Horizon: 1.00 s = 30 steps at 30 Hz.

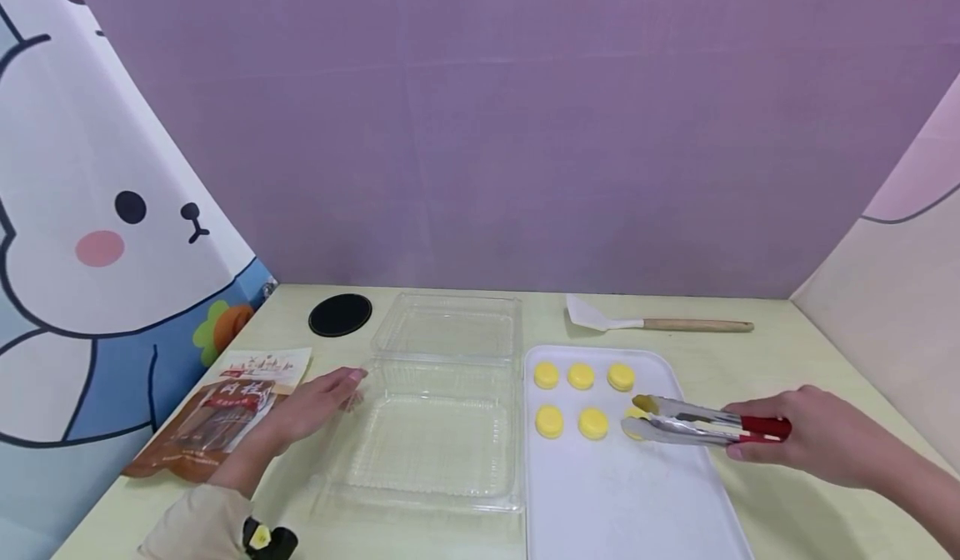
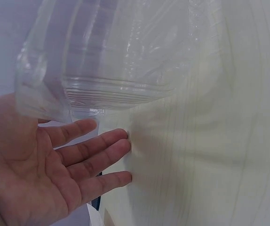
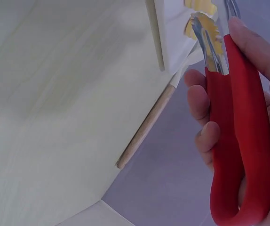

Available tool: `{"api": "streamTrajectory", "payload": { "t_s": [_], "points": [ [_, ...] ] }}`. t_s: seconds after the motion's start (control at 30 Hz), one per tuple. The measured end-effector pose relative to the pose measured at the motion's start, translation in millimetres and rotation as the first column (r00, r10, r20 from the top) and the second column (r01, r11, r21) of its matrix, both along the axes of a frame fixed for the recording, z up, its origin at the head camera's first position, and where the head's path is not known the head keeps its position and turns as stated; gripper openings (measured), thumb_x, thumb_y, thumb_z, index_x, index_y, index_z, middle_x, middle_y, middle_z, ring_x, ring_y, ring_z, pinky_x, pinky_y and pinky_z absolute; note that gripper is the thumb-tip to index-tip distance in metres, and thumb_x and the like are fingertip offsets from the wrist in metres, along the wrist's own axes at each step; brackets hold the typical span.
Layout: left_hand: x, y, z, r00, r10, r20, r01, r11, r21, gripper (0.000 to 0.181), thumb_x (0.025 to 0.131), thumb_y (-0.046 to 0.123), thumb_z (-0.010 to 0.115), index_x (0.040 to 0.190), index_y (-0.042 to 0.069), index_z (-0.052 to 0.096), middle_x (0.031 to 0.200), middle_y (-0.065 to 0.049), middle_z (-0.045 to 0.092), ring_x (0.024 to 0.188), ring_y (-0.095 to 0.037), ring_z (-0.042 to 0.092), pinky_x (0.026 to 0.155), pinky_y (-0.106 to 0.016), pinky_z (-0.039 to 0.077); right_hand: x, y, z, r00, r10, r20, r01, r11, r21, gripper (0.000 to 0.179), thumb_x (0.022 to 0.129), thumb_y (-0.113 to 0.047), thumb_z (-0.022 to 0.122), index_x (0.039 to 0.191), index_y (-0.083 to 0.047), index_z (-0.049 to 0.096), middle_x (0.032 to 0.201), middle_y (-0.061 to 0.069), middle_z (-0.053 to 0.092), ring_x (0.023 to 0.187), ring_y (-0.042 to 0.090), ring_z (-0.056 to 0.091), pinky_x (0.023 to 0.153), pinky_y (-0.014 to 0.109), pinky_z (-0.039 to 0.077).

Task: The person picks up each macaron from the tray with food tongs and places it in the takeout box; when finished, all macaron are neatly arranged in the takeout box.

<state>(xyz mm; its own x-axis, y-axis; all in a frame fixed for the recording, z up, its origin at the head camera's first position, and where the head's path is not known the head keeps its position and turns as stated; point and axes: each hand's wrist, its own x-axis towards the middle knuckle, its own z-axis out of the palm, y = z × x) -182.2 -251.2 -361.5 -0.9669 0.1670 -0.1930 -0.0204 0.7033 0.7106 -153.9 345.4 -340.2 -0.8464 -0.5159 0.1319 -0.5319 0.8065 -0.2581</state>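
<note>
My right hand [image 1: 813, 435] grips metal tongs [image 3: 241, 122] by their red handles. In the head view the tong tips are parted around a yellow macaron [image 1: 636, 414] at the right end of the nearer row, on a white tray [image 1: 600, 502]. Several other yellow macarons [image 1: 592, 423] lie there in two rows. My left hand [image 1: 318, 406] is at the left rim of a clear plastic clamshell container [image 1: 427, 435], whose lid [image 1: 450, 327] lies folded back. The left wrist view shows its fingers [image 2: 99, 150] extended beside the plastic, the thumb mostly hidden.
A spatula [image 1: 660, 324] with a white head and wooden handle lies behind the tray. A black round coaster [image 1: 340, 315] sits at the back left. Beside my left forearm is a brown-and-white food packet [image 1: 225, 410]. A purple wall [image 1: 487, 127] stands behind the table.
</note>
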Motion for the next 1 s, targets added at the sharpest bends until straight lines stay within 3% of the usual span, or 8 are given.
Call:
{"api": "streamTrajectory", "payload": {
  "t_s": [0.37,0.73,1.0],
  "points": [
    [0.5,0.3,0.5,1.0,0.001,-0.004,-0.001,1.0,0.002,0.065,0.111,0.046,0.034,0.152,-0.003,0.04,0.129,-0.022,0.061,0.128,-0.043,0.051,0.107,-0.064,0.037,1.0,1.6,-8.0,0.999,-0.003,-0.054,0.005,1.0,0.021,0.042,0.08,-0.042,0.085,0.11,-0.013,0.079,0.072,-0.033,0.058,0.056,-0.008,0.04,0.05,0.02,0.032],
    [1.6,0.5,0.8,1.0,-0.007,-0.012,0.007,1.0,0.011,0.062,0.111,0.043,0.037,0.151,-0.004,0.041,0.129,-0.023,0.062,0.127,-0.043,0.052,0.107,-0.063,0.037,4.7,0.9,-13.9,0.993,-0.018,-0.117,0.02,1.0,0.02,0.036,0.078,-0.04,0.087,0.105,-0.017,0.08,0.062,-0.032,0.046,0.054,-0.008,0.034,0.049,0.017,0.029],
    [1.3,0.7,0.0,1.0,-0.008,-0.017,0.008,1.0,0.011,0.062,0.111,0.043,0.038,0.151,-0.004,0.041,0.13,-0.024,0.061,0.129,-0.044,0.051,0.107,-0.064,0.036,5.3,2.6,-17.1,0.991,-0.008,-0.133,0.006,1.0,-0.013,0.036,0.078,-0.037,0.088,0.105,-0.015,0.08,0.066,-0.034,0.052,0.054,-0.009,0.037,0.049,0.018,0.03]
  ]
}}
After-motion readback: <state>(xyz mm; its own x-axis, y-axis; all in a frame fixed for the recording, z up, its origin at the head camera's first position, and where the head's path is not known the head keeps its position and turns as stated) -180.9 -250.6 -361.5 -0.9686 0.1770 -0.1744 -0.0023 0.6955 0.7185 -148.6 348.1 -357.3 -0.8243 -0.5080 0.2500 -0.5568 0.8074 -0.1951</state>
